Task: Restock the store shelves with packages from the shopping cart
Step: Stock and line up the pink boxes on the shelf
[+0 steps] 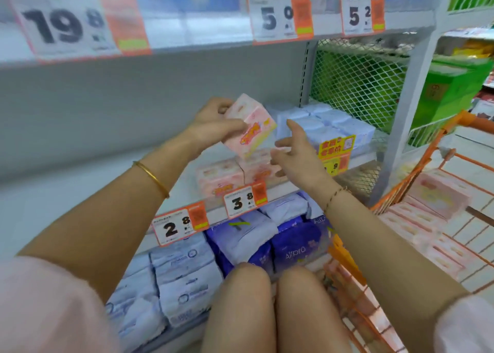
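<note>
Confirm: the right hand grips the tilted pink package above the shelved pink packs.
Wrong hand: the left hand grips the tilted pink package above the shelved pink packs; the right hand is open beside it, per the head view.

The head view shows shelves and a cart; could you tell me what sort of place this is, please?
Most likely a supermarket aisle: price tags hang on the shelf edges, wrapped packages are stacked behind them, and an orange shopping cart holds more pink packages.

Shopping cart (pixel 473 121) runs off the right edge; fine print on price tags (pixel 242 201) (blurred) unreadable.
</note>
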